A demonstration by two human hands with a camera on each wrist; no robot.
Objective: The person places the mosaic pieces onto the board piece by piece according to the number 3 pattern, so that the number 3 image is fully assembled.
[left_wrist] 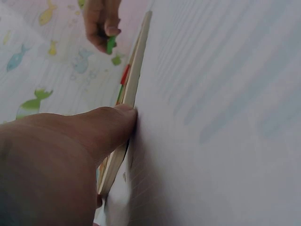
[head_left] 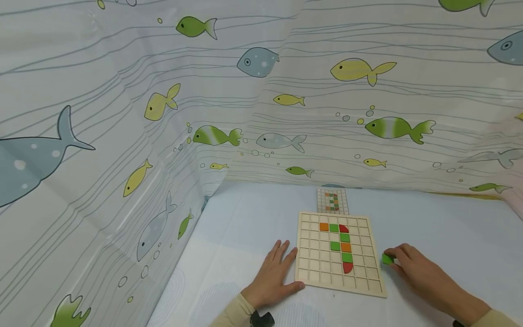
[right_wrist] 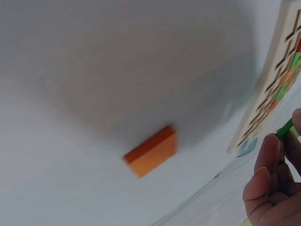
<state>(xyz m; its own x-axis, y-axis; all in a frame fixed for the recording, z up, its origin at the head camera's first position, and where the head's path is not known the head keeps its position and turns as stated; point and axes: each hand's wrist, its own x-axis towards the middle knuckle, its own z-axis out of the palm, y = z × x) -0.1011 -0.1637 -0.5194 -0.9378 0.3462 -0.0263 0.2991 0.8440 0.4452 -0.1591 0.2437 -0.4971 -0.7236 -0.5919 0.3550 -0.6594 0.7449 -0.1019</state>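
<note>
My right hand (head_left: pixel 426 279) pinches a green square tile (head_left: pixel 387 259) just off the right edge of a wooden grid board (head_left: pixel 314 263). Thumb and fingers hold the tile by its sides in the right wrist view, where the green tile (right_wrist: pixel 284 128) appears edge-on. My left hand (head_left: pixel 271 277) rests at the board's lower left, fingers spread along the left edge and thumb by the front corner. In the left wrist view its thumb (left_wrist: pixel 101 129) touches the board's rim. Orange, green and red tiles (head_left: pixel 345 237) sit in several of the board's squares, two of the red ones rounded.
Behind the board lies a smaller grid card (head_left: pixel 321 205) printed with a coloured pattern. A loose orange tile (right_wrist: pixel 153 153) lies on the table in the right wrist view. Fish-patterned sheeting (head_left: pixel 261 113) rises behind and to the left of the pale tabletop (head_left: pixel 241 218).
</note>
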